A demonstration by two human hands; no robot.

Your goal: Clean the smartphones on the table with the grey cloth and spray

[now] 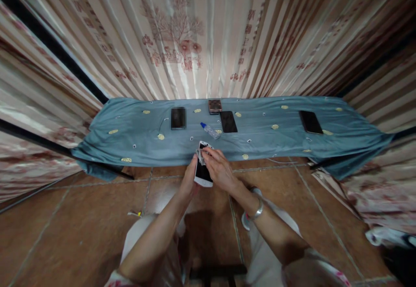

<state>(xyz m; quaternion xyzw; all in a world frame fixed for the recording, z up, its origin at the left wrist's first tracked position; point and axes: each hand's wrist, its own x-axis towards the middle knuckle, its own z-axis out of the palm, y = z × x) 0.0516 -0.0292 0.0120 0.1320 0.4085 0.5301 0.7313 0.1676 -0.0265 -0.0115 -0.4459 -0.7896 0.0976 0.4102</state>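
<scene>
A white smartphone [203, 175] with a dark screen is held upright-ish in front of the table's near edge. My left hand [189, 175] grips it along its left side. In the fingers of my right hand [218, 166] is a small greyish-white cloth [200, 157], pressed against the upper part of the screen. Just beyond the phone, a small clear bottle [212, 132] with a blue cap lies on its side on the tablecloth.
On the blue patterned tablecloth [136, 133] lie a black phone [229, 122], a small brown box [215, 106], a dark rectangular item [178, 118] and another dark device [311, 122] at right. Curtains [214, 27] surround the table; dark poles stand at both sides.
</scene>
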